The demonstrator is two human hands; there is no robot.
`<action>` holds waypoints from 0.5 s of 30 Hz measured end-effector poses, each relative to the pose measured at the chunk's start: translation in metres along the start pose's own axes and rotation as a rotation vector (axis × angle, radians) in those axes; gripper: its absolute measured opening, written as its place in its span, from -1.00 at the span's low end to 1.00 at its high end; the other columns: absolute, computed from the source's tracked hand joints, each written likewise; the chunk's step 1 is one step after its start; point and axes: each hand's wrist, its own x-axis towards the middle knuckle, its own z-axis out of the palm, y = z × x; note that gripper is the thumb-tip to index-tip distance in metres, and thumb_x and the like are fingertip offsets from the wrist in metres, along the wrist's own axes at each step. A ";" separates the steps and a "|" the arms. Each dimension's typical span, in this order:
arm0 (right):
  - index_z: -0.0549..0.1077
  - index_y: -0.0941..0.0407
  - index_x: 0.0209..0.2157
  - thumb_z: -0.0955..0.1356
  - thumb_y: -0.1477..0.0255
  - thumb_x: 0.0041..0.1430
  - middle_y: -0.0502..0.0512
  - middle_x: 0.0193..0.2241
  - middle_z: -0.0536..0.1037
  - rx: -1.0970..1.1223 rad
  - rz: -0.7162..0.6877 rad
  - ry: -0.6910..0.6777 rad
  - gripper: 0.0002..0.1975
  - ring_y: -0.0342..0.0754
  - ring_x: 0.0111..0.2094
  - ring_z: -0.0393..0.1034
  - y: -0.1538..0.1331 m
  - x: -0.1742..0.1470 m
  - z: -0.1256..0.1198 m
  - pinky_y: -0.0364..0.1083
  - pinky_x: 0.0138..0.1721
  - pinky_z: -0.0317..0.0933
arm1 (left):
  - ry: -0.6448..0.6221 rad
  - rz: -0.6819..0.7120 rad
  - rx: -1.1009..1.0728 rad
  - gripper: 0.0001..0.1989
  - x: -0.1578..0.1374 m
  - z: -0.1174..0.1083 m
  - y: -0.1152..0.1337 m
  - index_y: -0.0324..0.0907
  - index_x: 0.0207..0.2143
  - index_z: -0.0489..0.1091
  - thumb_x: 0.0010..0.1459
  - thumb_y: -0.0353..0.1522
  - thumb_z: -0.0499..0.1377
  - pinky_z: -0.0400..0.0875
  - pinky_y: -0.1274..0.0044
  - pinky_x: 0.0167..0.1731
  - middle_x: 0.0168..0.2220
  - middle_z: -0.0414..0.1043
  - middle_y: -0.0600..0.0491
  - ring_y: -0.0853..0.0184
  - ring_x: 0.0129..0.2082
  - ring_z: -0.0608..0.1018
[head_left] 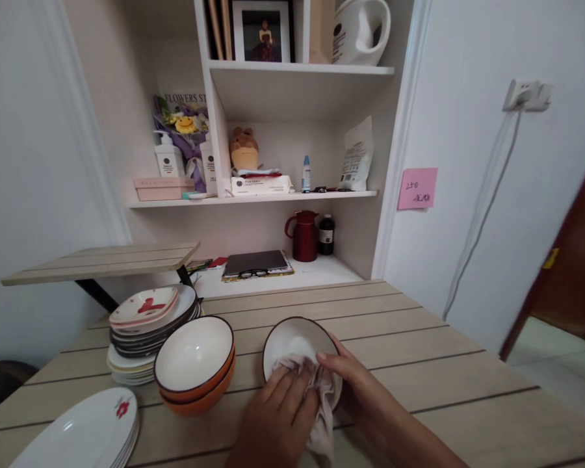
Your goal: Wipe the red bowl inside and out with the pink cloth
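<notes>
A white shelf unit [302, 67] backs the room, and below it spreads a wood-slat table [433, 344]. The dark-rimmed white bowl [297, 333] sits just beyond the left hand [275, 416] and at the fingers of the right hand [355, 377]. The right hand grips the bowl's side, thumb over the rim; the left hand holds a pale dishcloth [324, 426] bunched under its fingers, pressed inside the bowl. The step in hand looks like wiping the interior — the next move seems to call for a steady right-hand hold while the cloth works round the wall. The bowl's mouth faces up and appears tipped toward the person; being round, it has no clear long axis. Whether its base touches the table I cannot tell. The cloth's loose end trails toward the person — its longer direction. Left of the left hand stand nested orange bowls [195, 357], with oval plates [80, 429] nearer the person.
</notes>
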 end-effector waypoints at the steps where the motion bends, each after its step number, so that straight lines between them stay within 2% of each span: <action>1: 0.47 -0.02 0.20 0.60 0.36 -0.09 0.03 -0.25 0.73 0.018 -0.004 -0.003 -0.24 0.09 -0.20 0.57 0.003 0.000 -0.002 -0.01 -0.09 0.29 | 0.002 0.004 0.012 -0.55 0.000 0.000 0.000 -0.22 -0.09 0.55 0.51 -0.47 -0.16 0.41 0.37 0.20 -0.03 0.64 -0.05 0.26 0.00 0.64; 5: 0.46 -0.04 0.20 0.60 0.39 -0.01 0.03 -0.28 0.72 0.112 0.006 -0.023 -0.29 0.09 -0.18 0.57 0.019 0.002 -0.004 0.02 -0.04 0.31 | -0.024 0.038 0.053 -0.55 -0.002 -0.003 0.000 -0.23 -0.04 0.56 0.50 -0.48 -0.15 0.43 0.42 0.19 -0.03 0.65 -0.07 0.29 -0.02 0.65; 10: 0.39 0.02 0.26 0.59 0.43 0.04 0.08 -0.26 0.71 0.180 -0.009 -0.067 -0.25 0.10 -0.14 0.57 0.033 0.001 -0.002 0.08 0.06 0.32 | -0.025 0.035 0.053 -0.55 -0.002 -0.008 0.000 -0.24 0.02 0.55 0.50 -0.48 -0.15 0.45 0.45 0.16 -0.04 0.64 -0.05 0.31 0.00 0.64; 15: 0.29 -0.02 0.34 0.56 0.42 0.07 0.09 -0.21 0.70 0.189 -0.029 -0.086 -0.18 0.09 -0.17 0.57 0.031 -0.002 0.002 0.04 -0.02 0.35 | -0.060 0.062 0.018 -0.59 -0.004 -0.006 0.000 -0.22 0.09 0.51 0.50 -0.47 -0.11 0.49 0.44 0.13 0.04 0.60 -0.08 0.28 0.08 0.61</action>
